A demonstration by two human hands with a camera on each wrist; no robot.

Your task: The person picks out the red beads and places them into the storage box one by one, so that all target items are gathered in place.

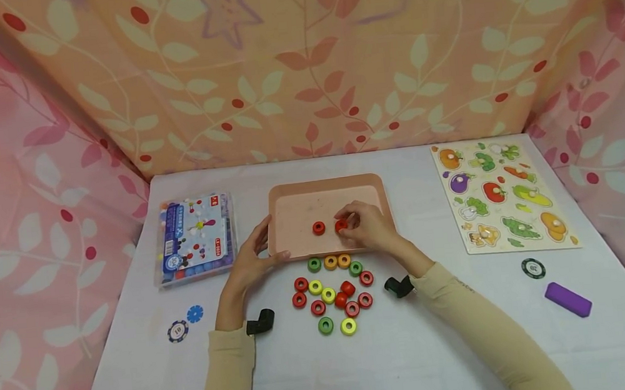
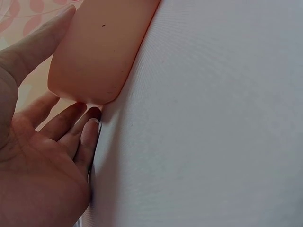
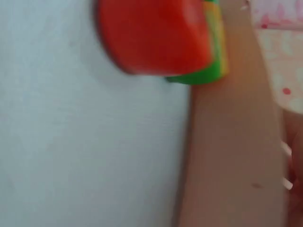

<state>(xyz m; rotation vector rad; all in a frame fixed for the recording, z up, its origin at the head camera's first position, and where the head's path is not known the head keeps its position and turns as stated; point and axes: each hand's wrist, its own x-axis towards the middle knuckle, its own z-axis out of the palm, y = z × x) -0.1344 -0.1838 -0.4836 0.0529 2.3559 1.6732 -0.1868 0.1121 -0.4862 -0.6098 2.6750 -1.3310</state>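
Note:
A shallow pink tray point(image 1: 296, 206) lies on the white table, its front wall point(image 2: 104, 52) showing in the left wrist view. My left hand point(image 1: 251, 254) rests around its front left corner, thumb along the front wall and the loosely extended fingers point(image 2: 71, 120) at the left side. Over the tray's right part, my right hand point(image 1: 369, 226) pinches a red ring-shaped bead point(image 1: 340, 225) between thumb and fingers. Another red bead point(image 1: 318, 228) lies in the tray just left of it. In the right wrist view that hand point(image 3: 297, 151) is mostly hidden behind the tray wall.
In front of the tray lie several red, yellow point(image 1: 328, 295), green point(image 1: 326, 325) and orange beads. A clear box point(image 1: 195, 238) of coloured pieces stands left. To the right are a vegetable puzzle board point(image 1: 507, 198), a dark chip point(image 1: 533, 268) and a purple block point(image 1: 568, 300). Chips point(image 1: 178, 331) lie at left.

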